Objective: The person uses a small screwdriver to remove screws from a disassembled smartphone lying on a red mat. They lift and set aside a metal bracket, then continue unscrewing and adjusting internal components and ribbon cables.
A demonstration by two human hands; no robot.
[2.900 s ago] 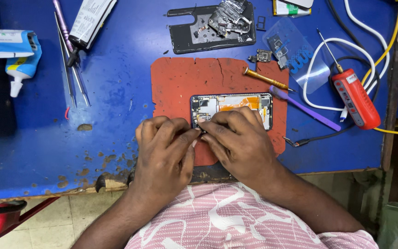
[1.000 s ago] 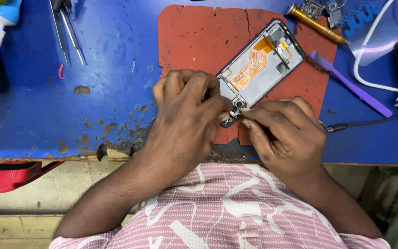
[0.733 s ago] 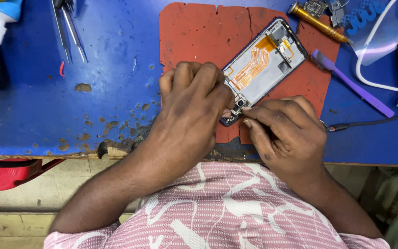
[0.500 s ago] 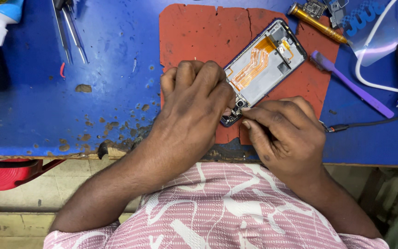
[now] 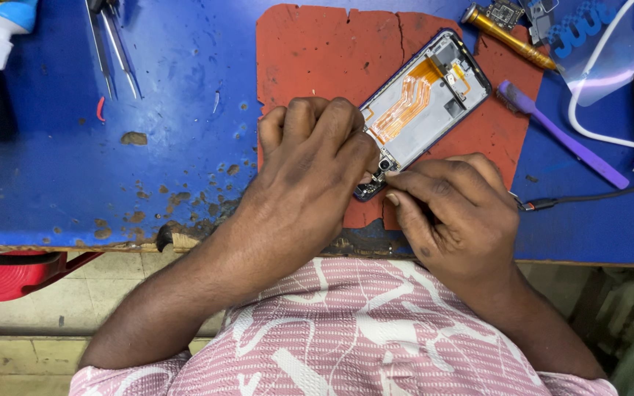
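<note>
- Glue bottle (image 5: 3,22): white and blue with a yellow band, at the far-left top edge of the blue worktable (image 5: 111,161), nozzle pointing down in the frame.
- Tweezers (image 5: 111,44): two metal pairs lying side by side on the table, right of the bottle and well apart from the hands.
- Red mat (image 5: 317,59): a worn, cracked pad at the table centre; it carries the opened phone.
- Left hand (image 5: 310,169): palm down, fingers curled and pressing on the near-left corner of the phone, covering that corner.
- Opened phone (image 5: 423,99): back cover removed, lying tilted on the mat, orange flex cable exposed along its middle; near end sits between both hands.
- Right hand (image 5: 453,209): fingers pinched together at the phone's near end, tips touching the frame beside the left hand; what it pinches cannot be made out.
- Brass-handled screwdriver (image 5: 508,37): at the mat's upper-right edge.
- Purple pry tool (image 5: 559,136): on the table right of the phone.
- White cable (image 5: 596,110): looped at the far right.
</note>
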